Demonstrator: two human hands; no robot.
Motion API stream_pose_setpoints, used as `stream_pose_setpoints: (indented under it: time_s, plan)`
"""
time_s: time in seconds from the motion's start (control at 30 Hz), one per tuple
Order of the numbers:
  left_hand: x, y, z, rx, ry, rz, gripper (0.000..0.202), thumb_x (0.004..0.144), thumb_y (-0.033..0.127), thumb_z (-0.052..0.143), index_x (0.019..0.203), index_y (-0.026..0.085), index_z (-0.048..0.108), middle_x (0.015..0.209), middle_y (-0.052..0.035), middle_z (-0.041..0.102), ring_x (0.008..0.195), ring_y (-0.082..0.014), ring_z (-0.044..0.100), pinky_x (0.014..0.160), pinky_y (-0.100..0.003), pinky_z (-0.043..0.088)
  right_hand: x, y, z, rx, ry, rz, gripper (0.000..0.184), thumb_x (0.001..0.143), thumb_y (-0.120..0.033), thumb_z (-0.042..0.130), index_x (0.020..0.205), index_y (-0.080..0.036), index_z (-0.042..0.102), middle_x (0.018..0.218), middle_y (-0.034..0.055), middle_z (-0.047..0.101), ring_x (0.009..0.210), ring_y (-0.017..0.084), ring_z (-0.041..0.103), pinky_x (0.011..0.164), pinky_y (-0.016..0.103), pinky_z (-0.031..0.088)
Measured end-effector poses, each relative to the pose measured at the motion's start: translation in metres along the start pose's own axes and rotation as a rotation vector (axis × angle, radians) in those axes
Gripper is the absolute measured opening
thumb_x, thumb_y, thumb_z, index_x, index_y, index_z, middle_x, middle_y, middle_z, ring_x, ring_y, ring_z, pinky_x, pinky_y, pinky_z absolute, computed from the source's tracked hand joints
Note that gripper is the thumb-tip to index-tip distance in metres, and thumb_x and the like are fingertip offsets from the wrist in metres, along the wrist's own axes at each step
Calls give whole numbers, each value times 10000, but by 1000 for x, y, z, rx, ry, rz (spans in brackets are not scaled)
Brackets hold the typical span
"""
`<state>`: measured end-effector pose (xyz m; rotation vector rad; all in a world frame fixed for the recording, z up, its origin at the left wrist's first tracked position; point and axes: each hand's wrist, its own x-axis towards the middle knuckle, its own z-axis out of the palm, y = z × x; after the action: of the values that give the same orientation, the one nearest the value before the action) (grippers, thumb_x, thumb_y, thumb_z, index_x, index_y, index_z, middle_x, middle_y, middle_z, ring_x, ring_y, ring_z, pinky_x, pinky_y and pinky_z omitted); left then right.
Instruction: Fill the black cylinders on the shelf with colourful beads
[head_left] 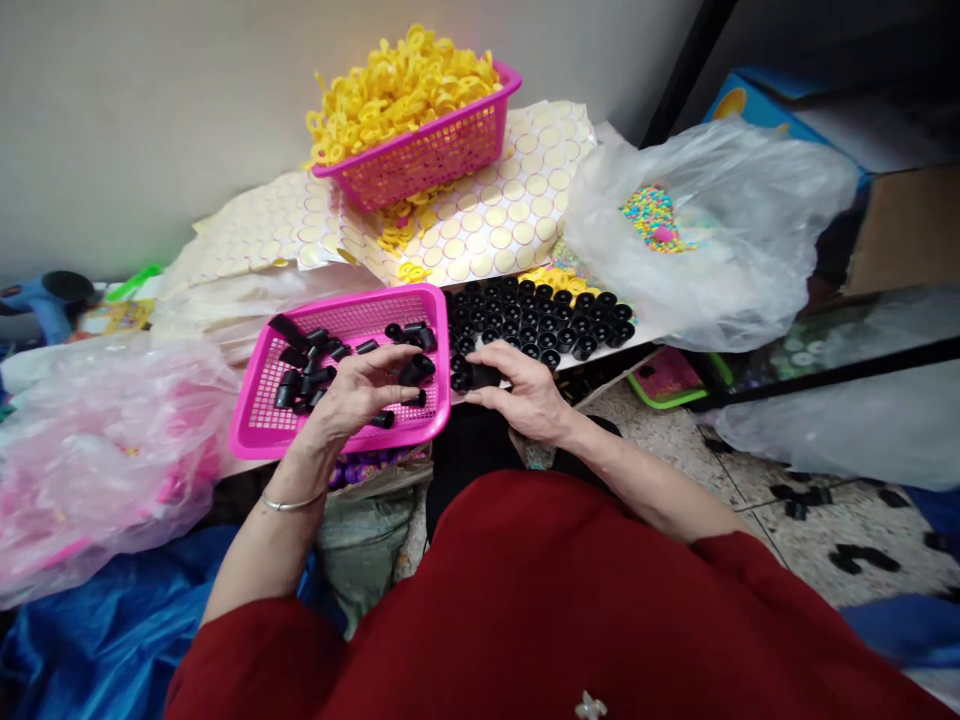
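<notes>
My left hand (360, 395) is over the right part of a pink plastic basket (255, 400), with thumb and fingers closed around a short black plastic tube (417, 371). More loose black tubes (286, 390) lie jumbled in that basket. Just right of the basket's rim, my right hand (529, 390) pinches another black tube (484, 376), lying sideways between thumb and fingers. Beyond it, many black tubes stand upright in close rows (547, 325), their open ends facing up. The right hand is at the near edge of these rows.
Behind stands a pink basket (427, 160) heaped with yellow plastic pieces (405, 90), on sheets of round stickers (495, 215). A clear bag (750, 220) holds small coloured beads on the right. A bag of pink pieces (112, 460) lies left. Black pieces (862, 557) are on the floor.
</notes>
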<state>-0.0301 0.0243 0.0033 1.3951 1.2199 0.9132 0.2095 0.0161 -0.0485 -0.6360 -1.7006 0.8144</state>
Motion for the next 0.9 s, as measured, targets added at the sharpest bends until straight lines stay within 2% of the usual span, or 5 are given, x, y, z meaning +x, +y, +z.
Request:
stream_pose_setpoints:
  time_s: [0.23,0.37,0.6,0.77,0.9]
  plan:
    - [4,14,36,146,-237,162,401,661,229,815,1057,192,760,943,-66,710,855,-172,639,771,-293,542,-7,7,-10,10,-29,25,297,849,-313,698,1111,-178,657,1016,57,626,945,153,613,856,320,528]
    - [9,16,46,192,-270,97,380,661,279,805,1029,187,770,957,-72,726,871,-199,647,798,-310,539,-15,9,-18,-96,-44,-17,288,887,-281,643,1155,-175,640,1042,74,614,948,159,614,837,318,539]
    - [11,18,48,248,-340,19,385,684,332,770,1046,199,773,979,-67,754,898,-224,665,847,-321,527,-22,4,-26,-281,-174,-97,320,925,-248,568,1231,-154,584,1058,124,610,956,192,612,815,329,562]
    - [13,18,45,317,-369,41,355,705,357,747,1027,210,780,954,-64,744,899,-225,642,867,-324,505,-30,6,-27,-255,-71,-34,274,903,-238,602,1165,-158,612,1045,106,615,934,178,618,822,318,553]
    - [14,16,47,329,-384,61,342,721,348,729,1032,215,777,914,-57,724,860,-207,625,818,-308,504,-32,7,-27,-225,-71,-5,284,893,-249,618,1165,-166,621,1037,95,620,925,173,618,817,322,549]
